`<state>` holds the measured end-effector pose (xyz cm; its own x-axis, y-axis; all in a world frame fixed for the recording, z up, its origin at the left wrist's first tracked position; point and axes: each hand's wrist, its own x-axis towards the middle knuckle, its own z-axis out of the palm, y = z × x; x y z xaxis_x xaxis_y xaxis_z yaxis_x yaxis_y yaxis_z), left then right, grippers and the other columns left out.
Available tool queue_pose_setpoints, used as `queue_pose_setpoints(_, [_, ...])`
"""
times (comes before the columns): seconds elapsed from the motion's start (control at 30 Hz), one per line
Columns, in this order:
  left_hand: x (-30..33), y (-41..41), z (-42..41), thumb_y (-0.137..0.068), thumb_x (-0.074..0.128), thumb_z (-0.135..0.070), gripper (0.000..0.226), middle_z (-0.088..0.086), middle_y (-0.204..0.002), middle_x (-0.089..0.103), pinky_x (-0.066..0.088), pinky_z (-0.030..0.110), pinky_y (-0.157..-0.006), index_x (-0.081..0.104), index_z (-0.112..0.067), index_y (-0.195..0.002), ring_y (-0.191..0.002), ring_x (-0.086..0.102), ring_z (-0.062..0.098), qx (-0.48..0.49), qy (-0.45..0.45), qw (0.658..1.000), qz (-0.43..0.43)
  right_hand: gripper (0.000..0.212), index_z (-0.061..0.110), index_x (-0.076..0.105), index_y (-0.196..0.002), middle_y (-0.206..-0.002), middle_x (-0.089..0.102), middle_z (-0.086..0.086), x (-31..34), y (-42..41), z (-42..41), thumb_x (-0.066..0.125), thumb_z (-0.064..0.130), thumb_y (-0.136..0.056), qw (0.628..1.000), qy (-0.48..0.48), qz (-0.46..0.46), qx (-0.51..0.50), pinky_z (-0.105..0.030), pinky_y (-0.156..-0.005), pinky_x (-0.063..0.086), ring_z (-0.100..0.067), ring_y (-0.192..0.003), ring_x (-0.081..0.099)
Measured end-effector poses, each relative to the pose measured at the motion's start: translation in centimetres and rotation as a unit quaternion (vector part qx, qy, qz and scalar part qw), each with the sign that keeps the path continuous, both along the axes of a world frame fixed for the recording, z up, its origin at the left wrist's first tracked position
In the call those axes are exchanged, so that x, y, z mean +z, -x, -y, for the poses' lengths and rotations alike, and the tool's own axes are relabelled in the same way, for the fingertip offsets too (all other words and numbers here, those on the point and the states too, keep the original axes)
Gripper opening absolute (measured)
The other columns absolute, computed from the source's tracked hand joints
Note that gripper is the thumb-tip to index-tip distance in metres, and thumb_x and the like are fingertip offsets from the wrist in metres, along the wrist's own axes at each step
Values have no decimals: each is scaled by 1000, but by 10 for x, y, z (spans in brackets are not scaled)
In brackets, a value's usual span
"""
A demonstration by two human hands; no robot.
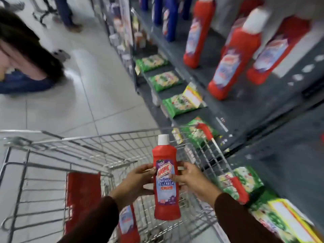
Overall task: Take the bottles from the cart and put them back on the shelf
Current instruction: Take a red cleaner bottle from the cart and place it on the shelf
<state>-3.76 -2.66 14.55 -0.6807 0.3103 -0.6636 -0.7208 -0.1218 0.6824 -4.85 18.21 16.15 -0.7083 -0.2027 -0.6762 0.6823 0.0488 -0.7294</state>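
Hands, left hand (138, 181) and right hand (190, 178), clasp my rigid, slick, hefty-looking bottle (166, 181) mid-label; shelf (245, 109) at two o'clock.

"HARPIC", "BATHROOM CLEANER" and "10X" are read on the label of the held red bottle (166, 183). Shelf labels are blurred, unreadable.

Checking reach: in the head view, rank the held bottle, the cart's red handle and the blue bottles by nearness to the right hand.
1. Held bottle: in the right hand.
2. Red handle: just right of it.
3. Blue bottles: far up the shelf.
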Motion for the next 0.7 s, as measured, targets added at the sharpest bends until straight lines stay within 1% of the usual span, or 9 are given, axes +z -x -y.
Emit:
queue_pose_setpoints(0.07, [59,-4,-20,-80,68,-22,23,9,-100,74,59,46,-75,72,-16,-102,-94,69,25,-28,-13,998,-59,48,7,55,-115,-109,72,-18,54,-20,-26,78,2,-73,998,25,-32,-40,-40,-69,61,-31,-91,73])
queue_pose_setpoints(0.13, [111,-9,-40,-77,69,-20,20,11,-96,75,59,39,-63,75,-17,-95,-88,71,25,-54,-32,993,-104,44,3,56,-115,-115,70,-24,103,-42,-49,74,-2,-76,994,38,-65,-79,-43,-73,59,-39,-102,69])
queue_pose_setpoints(0.17, [136,-13,-51,-75,70,-19,20,12,-93,75,59,38,-60,76,-16,-94,-85,72,25,-68,-35,989,-126,43,1,56,-116,-115,69,-26,127,-54,-62,73,-4,-77,991,37,-85,-101,-42,-71,59,-41,-102,68])
queue_pose_setpoints(0.27, [203,-29,-90,-71,79,-20,25,12,-90,75,60,39,-62,76,-13,-95,-84,69,31,-121,-40,974,-189,40,-1,58,-116,-107,73,-23,194,-94,-99,71,-6,-78,978,-3,-154,-140,-27,-53,57,-29,-83,71])
queue_pose_setpoints(0.37, [263,-51,-137,-71,81,-22,36,16,-89,72,60,39,-61,74,-6,-102,-80,64,31,-173,-55,953,-244,30,8,63,-106,-88,77,-7,260,-148,-136,71,0,-78,959,-20,-214,-187,-26,-53,57,-15,-68,71])
queue_pose_setpoints(0.43, [296,-68,-167,-72,78,-19,29,16,-84,75,59,35,-55,76,-4,-97,-66,69,25,-195,-75,939,-274,32,8,64,-107,-86,77,-8,294,-187,-155,72,1,-77,939,-24,-246,-237,-26,-52,57,-16,-67,72])
queue_pose_setpoints(0.53, [339,-99,-203,-72,70,-16,23,15,-80,76,61,42,-61,77,-6,-92,-63,71,25,-249,-105,911,-312,50,5,64,-115,-95,76,-14,333,-245,-173,81,6,-68,913,-31,-296,-281,-29,-55,58,-20,-72,72])
queue_pose_setpoints(0.63, [372,-124,-232,-70,73,-23,32,22,-89,76,59,44,-64,75,-7,-98,-73,71,34,-290,-120,883,-348,45,6,66,-110,-91,77,-13,363,-291,-187,80,4,-67,882,-48,-342,-321,-28,-57,58,-19,-70,73])
queue_pose_setpoints(0.7, [388,-137,-252,-67,75,-25,38,24,-95,75,60,43,-62,74,-5,-100,-82,70,39,-306,-134,868,-368,40,6,66,-109,-96,75,-17,380,-316,-196,77,6,-70,863,-54,-367,-343,-29,-59,58,-21,-73,73])
